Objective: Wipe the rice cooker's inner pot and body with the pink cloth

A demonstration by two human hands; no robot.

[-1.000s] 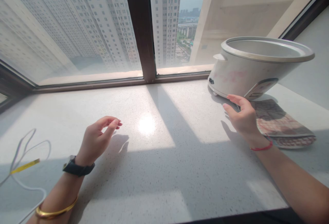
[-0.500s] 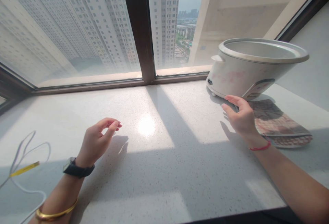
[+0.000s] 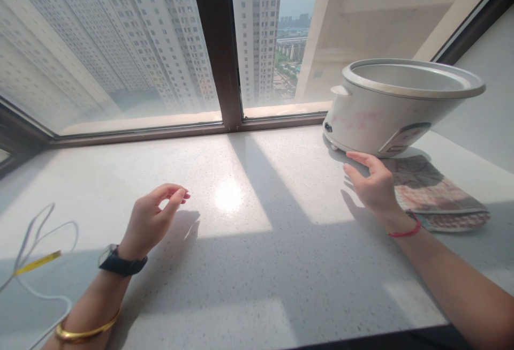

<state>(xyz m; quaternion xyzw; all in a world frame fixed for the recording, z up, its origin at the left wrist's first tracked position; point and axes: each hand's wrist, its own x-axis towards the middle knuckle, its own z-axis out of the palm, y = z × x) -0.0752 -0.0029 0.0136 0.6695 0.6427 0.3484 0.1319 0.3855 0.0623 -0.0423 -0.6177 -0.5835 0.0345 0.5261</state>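
Note:
My left hand [image 3: 150,219] hovers over the pale speckled counter [image 3: 241,275]. Its fingers are loosely curled with the thumb in front of their tips, and it holds nothing. Its shadow shows a gap between thumb and fingers. My right hand [image 3: 373,181] is open, fingers stretched out and thumb apart, in front of the white electric cooker [image 3: 361,120]. The cooker has no lid on, a power socket low on its left side and a panel in front. Partly behind my right wrist lies a folded patterned cloth [image 3: 441,195]; nothing is in that hand.
A white cable [image 3: 48,296] with a yellow tag [image 3: 38,263] loops at the left. Brown window frames [image 3: 219,45] border the counter's far side. A white wall [image 3: 490,88] stands at the right. The counter's front edge shows at bottom right.
My right hand has shifted slightly left and down, away from the cooker's base. My left hand has barely moved. The cooker and the cloth stay where they were.

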